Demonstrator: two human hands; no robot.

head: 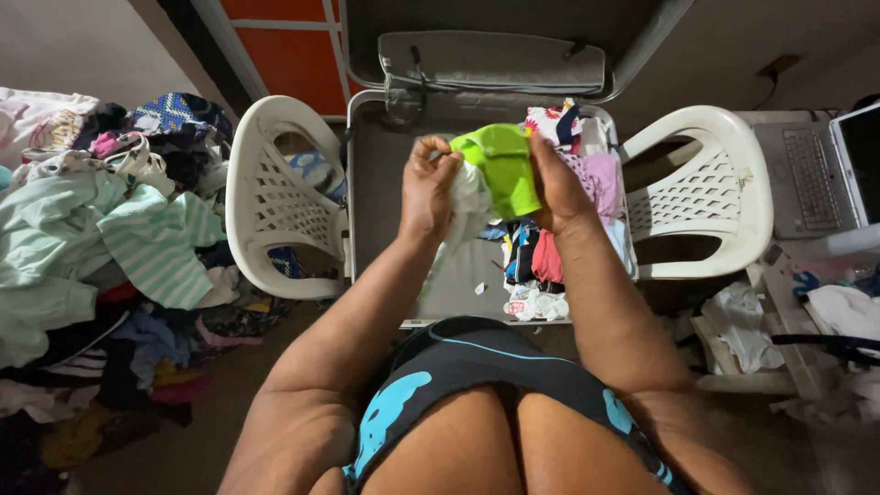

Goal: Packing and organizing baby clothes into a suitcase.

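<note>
Lime-green garment (504,170) at frame centre; grey suitcase (385,183) behind it; white lattice chairs (275,202) either side; mint-striped cloth (156,243) at left; orange door panel (293,55) upper left.

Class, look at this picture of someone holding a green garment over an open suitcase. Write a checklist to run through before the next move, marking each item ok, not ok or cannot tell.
1. Left hand grips the green garment: ok.
2. Right hand grips it: ok.
3. Garment fully folded: cannot tell.
4. Suitcase lid open: ok.
5. Bare room on suitcase's left side: ok.
6. Packed clothes lie tidily: not ok, they look loosely heaped.
</note>
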